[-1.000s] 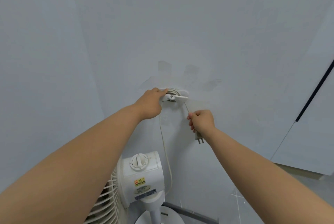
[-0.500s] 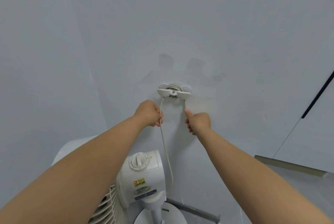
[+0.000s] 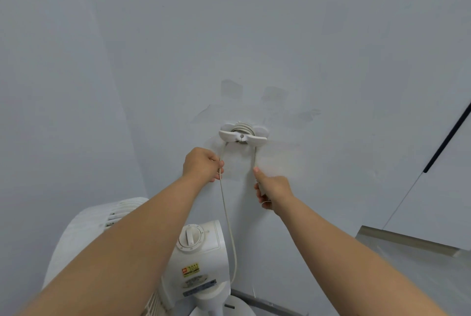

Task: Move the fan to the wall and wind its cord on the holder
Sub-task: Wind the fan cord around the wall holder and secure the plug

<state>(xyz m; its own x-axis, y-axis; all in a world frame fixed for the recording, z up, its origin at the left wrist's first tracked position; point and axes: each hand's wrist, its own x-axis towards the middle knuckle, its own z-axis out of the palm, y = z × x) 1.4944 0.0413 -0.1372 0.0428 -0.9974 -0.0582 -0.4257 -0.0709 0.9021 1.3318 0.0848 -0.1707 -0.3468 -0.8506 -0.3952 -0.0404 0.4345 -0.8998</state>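
A white stand fan (image 3: 197,262) stands against the pale wall, its motor housing with a dial below my arms. On the wall above it is a white cord holder (image 3: 242,135) with several turns of cord wound on it. The white cord (image 3: 227,218) runs down from the holder's left side to the fan. My left hand (image 3: 202,164) pinches this strand just below the holder. My right hand (image 3: 272,188) grips the cord's free end on the holder's right side, thumb pointing up along it; the plug is hidden in my fist.
The fan's grille (image 3: 114,216) shows at lower left behind my left forearm, its round base (image 3: 224,309) at the bottom edge. A white door with a dark vertical handle (image 3: 448,137) lies to the right. A grey skirting strip (image 3: 267,304) runs along the floor.
My left hand left the holder and dropped to pinch the hanging cord. My right hand rose slightly and closed over the plug end, which no longer shows.
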